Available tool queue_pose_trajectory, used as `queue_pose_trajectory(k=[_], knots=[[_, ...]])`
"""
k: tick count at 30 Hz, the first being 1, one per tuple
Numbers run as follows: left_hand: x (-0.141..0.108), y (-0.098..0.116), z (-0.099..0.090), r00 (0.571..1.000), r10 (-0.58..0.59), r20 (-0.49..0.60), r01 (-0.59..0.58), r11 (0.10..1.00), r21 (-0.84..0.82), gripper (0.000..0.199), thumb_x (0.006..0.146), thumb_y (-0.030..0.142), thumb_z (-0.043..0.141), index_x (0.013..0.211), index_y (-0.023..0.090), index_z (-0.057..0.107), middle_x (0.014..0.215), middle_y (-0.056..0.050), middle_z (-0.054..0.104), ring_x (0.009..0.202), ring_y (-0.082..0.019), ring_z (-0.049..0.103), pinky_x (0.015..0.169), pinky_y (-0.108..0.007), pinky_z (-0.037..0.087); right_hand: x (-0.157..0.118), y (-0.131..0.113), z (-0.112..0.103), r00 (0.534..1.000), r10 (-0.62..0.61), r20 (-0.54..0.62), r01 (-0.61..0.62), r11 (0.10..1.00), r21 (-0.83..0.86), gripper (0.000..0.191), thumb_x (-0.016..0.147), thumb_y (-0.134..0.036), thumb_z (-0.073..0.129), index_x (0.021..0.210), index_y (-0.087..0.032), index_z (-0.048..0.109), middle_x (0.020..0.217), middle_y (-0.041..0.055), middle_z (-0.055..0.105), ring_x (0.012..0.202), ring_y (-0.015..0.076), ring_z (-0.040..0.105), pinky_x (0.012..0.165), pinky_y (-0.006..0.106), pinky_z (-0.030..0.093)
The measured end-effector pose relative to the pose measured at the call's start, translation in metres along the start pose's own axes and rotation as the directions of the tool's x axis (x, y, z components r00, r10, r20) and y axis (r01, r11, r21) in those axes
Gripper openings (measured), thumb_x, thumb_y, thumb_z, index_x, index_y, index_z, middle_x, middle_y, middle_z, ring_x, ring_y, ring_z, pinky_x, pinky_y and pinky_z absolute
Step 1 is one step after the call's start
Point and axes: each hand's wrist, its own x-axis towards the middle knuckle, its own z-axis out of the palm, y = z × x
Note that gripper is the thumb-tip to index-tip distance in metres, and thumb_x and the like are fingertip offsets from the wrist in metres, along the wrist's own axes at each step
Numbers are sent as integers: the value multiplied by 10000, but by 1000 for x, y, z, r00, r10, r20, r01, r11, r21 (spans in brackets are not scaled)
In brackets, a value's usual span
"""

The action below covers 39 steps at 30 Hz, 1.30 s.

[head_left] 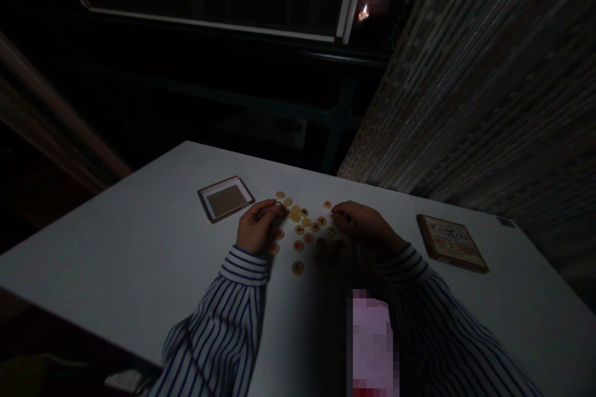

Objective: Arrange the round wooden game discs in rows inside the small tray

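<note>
— Where are the round pieces to be found?

— They are scattered in a loose cluster on the white table, mostly between the left hand and the right hand. Red or dark marks are shown on some; others are seen as plain.

— And how are the fingers held?

— On the left, thumb and forefinger are brought close together at the cluster's left edge; whether a piece is pinched there cannot be told. On the right, the fingers are curled, with their tips just beside a red-marked piece; whether anything is gripped cannot be made out either.

— What could go wrong from here?

— Neighbouring pieces could be nudged, since they are crowded close together around the fingertips. A mark could be misread too: the light is dim, and the pieces below the right hand are sunk in shadow.

— Is any trouble threatened by the sleeves?

— Possibly. The nearest piece is set apart from the others and could be brushed by the left cuff if that arm were swung inward. The shallow tray could be bumped by the left knuckles. Less risk is judged for the flat box, placed beyond the right forearm.
</note>
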Motion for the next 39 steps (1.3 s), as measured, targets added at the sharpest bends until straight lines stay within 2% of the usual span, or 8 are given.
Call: queue_pose_trajectory(k=[3,6,13,20,28,34,36,39], knots=[[1,2,0,999,-47,1,46,983,-178,367,597,289,725,906,124,617,760,-50,680,699,-144,645,713,-302,518,0,-2,0,1000,-2,7,2,1000,2,248,820,-262,447,1003,-179,593,939,56,636,808,142,582,720,244,416],[2,3,0,995,-100,16,101,964,-245,348,621,244,706,937,132,612,793,-49,684,690,-136,651,706,-286,520,-1,-2,0,1000,-1,15,1,1000,8,247,823,-257,444,1006,-184,591,957,58,633,816,142,581,718,247,418],[3,5,-2,991,-127,40,133,953,-270,268,683,175,639,946,132,614,793,-51,687,703,-135,658,635,-222,519,-1,0,3,1000,-14,18,14,1000,-3,253,820,-268,448,1011,-178,588,950,60,635,823,150,584,723,254,422],[5,7,-5,992,-126,8,123,945,-303,174,710,142,604,883,128,613,807,-51,681,725,-144,666,611,-197,526,-1,-1,5,999,-37,11,37,999,-8,246,816,-262,452,1011,-187,583,971,55,634,823,145,584,726,250,425],[10,4,-11,994,-101,-44,83,952,-296,183,730,132,566,909,122,602,802,-62,674,760,-155,664,702,-267,540,-1,-2,6,999,-21,33,22,1000,-18,255,818,-261,446,1023,-186,579,976,54,631,825,145,581,726,249,419],[9,0,-10,995,-46,-84,28,979,-203,375,635,180,686,992,128,585,801,-61,678,753,-146,651,756,-296,515,-1,-5,4,999,-23,45,24,999,-22,254,827,-266,439,1026,-186,575,974,56,628,828,148,580,725,252,415],[8,0,-10,997,-16,-77,9,996,-91,439,627,249,694,1033,133,574,752,-47,673,692,-150,647,695,-299,518,-1,-5,4,999,-25,43,26,999,-25,258,823,-263,445,1031,-179,572,967,56,627,822,148,580,717,249,414],[10,0,-16,995,60,-84,-43,979,200,460,662,349,641,1062,131,575,676,-33,652,604,-158,622,611,-308,507,-2,-4,6,998,-22,60,24,999,-31,252,820,-261,451,1023,-178,574,950,54,627,808,144,578,707,244,411]])
